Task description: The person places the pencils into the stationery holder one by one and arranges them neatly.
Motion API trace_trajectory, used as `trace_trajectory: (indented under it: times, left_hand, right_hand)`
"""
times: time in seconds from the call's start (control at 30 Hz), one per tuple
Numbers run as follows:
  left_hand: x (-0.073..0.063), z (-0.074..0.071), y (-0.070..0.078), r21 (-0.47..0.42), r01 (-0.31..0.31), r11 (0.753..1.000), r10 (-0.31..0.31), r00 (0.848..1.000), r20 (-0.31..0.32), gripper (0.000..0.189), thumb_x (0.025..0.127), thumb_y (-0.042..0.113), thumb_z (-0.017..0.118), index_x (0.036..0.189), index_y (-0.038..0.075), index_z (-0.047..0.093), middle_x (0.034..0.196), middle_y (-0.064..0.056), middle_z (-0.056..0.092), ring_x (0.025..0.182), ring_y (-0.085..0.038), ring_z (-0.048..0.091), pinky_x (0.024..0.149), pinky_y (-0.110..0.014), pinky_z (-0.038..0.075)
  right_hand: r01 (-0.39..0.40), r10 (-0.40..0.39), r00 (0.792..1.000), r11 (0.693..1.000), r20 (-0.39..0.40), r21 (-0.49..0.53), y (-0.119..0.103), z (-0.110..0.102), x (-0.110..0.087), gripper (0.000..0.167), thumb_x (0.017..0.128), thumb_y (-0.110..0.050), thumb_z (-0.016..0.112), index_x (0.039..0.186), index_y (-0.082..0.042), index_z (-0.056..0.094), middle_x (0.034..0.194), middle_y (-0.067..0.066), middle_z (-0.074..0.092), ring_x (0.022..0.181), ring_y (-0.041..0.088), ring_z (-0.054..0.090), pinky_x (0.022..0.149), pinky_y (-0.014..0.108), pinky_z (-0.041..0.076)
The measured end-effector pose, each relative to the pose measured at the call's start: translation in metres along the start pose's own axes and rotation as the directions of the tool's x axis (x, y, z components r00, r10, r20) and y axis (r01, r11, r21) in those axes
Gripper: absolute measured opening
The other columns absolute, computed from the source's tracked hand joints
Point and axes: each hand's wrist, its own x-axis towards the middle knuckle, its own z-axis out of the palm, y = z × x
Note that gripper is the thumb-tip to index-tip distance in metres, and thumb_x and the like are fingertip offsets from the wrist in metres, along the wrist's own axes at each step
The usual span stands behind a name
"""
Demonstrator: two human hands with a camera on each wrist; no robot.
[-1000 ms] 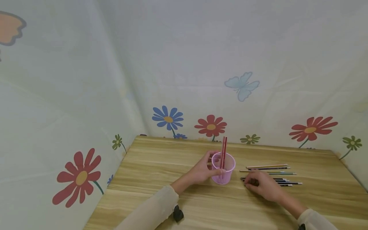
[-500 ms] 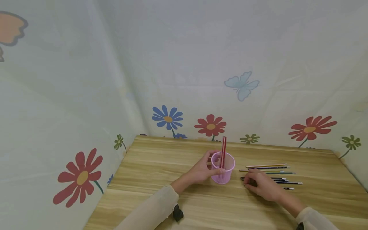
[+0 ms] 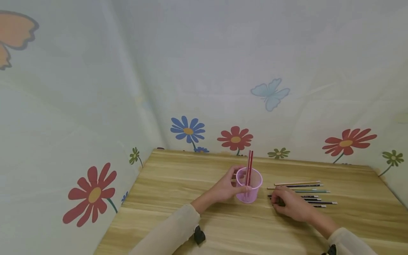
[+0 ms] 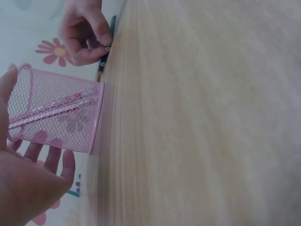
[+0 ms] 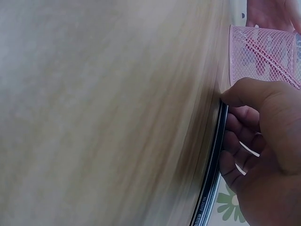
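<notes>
In the head view, my left hand [image 3: 223,187] grips a pink mesh pencil cup [image 3: 253,195], thumb on the near side and fingers round the far side. Red-striped pencils [image 3: 249,164] lean upright inside the cup [image 4: 56,108]. To the right, my right hand [image 3: 291,205] is low over a loose row of pencils [image 3: 313,191] lying on the table. Its thumb and forefinger pinch the tip end of a dark pencil [image 5: 209,174], seen in the right wrist view. The hand hides the middle of several pencils; white-tipped ends stick out on its right.
The wood-grain table [image 3: 172,170] ends at a back edge against a pale fabric wall [image 3: 204,71] printed with flowers and butterflies. Another fabric panel [image 3: 73,134] slopes along the left. Dark straps [image 3: 199,234] show at the sleeve cuffs.
At the right hand, the nearest pencil's white end has swung slightly toward the person and partly back. Both hands hold nearly the same places; the head view has shifted a little.
</notes>
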Motion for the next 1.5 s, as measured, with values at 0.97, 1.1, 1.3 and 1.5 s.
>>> trace_trajectory:
  times: [0.97, 1.1, 1.3, 1.5]
  left_hand:
    - [0.001, -0.002, 0.0, -0.014, -0.019, 1.0, 0.019, 1.0, 0.01, 0.078, 0.094, 0.032, 0.083, 0.157, 0.024, 0.038, 0.146, 0.002, 0.05, 0.132, -0.025, 0.055, 0.104, -0.032, 0.051]
    - [0.002, -0.002, -0.001, -0.01, -0.011, 1.0, 0.011, 1.0, 0.019, 0.079, 0.094, 0.033, 0.084, 0.157, 0.025, 0.037, 0.146, 0.002, 0.05, 0.133, -0.026, 0.055, 0.104, -0.031, 0.051]
    - [0.003, -0.002, -0.004, -0.014, -0.019, 1.0, 0.019, 1.0, 0.019, 0.076, 0.093, 0.032, 0.084, 0.155, 0.028, 0.039, 0.146, 0.003, 0.05, 0.133, -0.023, 0.054, 0.104, -0.032, 0.051]
    - [0.002, -0.002, -0.002, -0.009, -0.031, 0.999, 0.031, 0.999, 0.03, 0.076, 0.095, 0.031, 0.082, 0.156, 0.024, 0.037, 0.147, 0.002, 0.049, 0.131, -0.022, 0.054, 0.104, -0.032, 0.052]
  right_hand:
    - [-0.214, 0.196, 0.975, 0.95, 0.101, 0.226, -0.014, -0.058, 0.027, 0.008, 0.101, -0.009, 0.072, 0.1, -0.014, 0.067, 0.089, -0.009, 0.064, 0.082, 0.006, 0.061, 0.066, 0.028, 0.053]
    - [-0.211, 0.197, 0.977, 0.934, 0.078, 0.287, -0.016, -0.064, 0.03, 0.006, 0.101, -0.007, 0.072, 0.102, -0.011, 0.068, 0.093, -0.001, 0.067, 0.085, 0.01, 0.064, 0.07, 0.029, 0.057]
    - [-0.243, 0.253, 0.967, 0.872, 0.035, 0.425, -0.018, -0.073, 0.039, 0.005, 0.102, -0.005, 0.07, 0.106, -0.005, 0.068, 0.098, 0.009, 0.069, 0.089, 0.016, 0.067, 0.074, 0.03, 0.06]
    - [-0.253, 0.294, 0.956, 0.827, -0.004, 0.503, -0.021, -0.081, 0.047, 0.008, 0.103, -0.006, 0.068, 0.11, -0.002, 0.068, 0.1, 0.01, 0.07, 0.09, 0.017, 0.069, 0.078, 0.034, 0.062]
